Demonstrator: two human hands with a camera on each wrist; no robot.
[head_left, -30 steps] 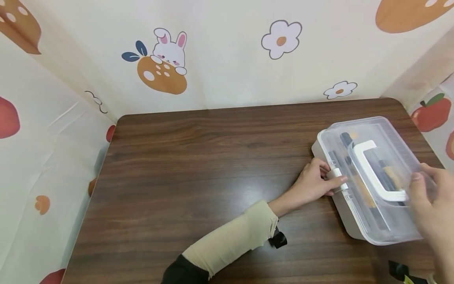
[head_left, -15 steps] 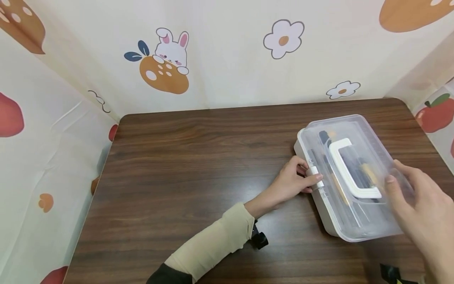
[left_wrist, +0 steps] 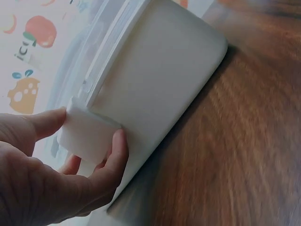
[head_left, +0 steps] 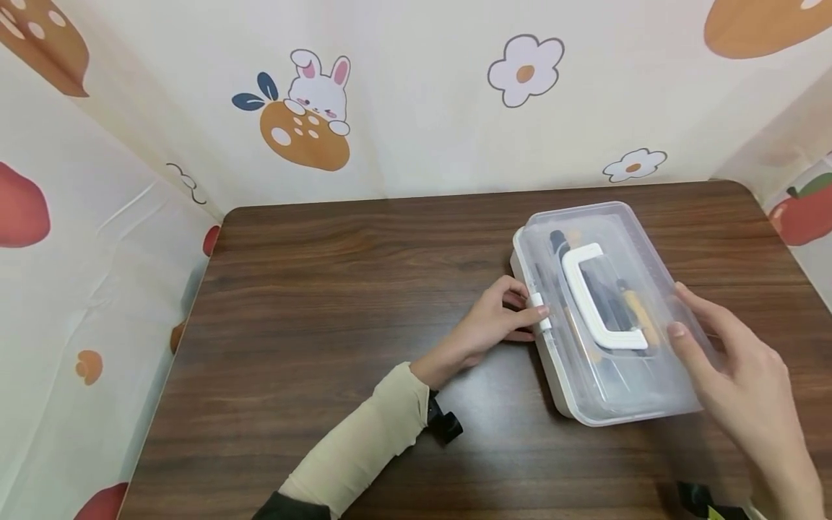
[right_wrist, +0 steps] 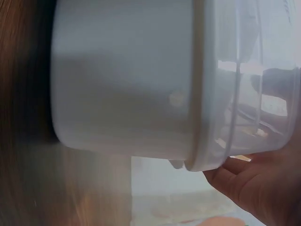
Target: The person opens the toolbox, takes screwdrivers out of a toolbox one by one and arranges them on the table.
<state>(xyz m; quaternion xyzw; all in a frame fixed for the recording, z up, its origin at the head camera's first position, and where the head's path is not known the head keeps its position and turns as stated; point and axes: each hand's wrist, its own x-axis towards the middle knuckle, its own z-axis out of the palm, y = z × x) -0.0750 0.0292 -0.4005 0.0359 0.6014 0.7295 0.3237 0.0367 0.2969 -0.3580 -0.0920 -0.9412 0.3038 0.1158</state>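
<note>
A storage box (head_left: 585, 390) with a white base and a clear lid lies on the wooden table (head_left: 364, 289). A white handle (head_left: 601, 300) sits on top, and dark and yellow-handled tools show through the lid. My left hand (head_left: 503, 321) pinches the white latch (head_left: 539, 312) on the box's left side, thumb on top. In the left wrist view, the left hand (left_wrist: 51, 174) holds the latch (left_wrist: 87, 134) against the box's base (left_wrist: 155, 80). My right hand (head_left: 718, 350) grips the box's right side, thumb on the lid. The right wrist view shows the right hand (right_wrist: 256, 188) under the lid's edge (right_wrist: 244, 94).
Cream sheets printed with a rabbit (head_left: 318, 79), flowers and fruit wall the table at the back and both sides. Bare wood stretches left of the box and toward the near edge. A small black object (head_left: 698, 498) lies at the table's near right.
Both hands have slid the box leftward across the table, toward its middle. The grips on the latch and the right side look the same.
</note>
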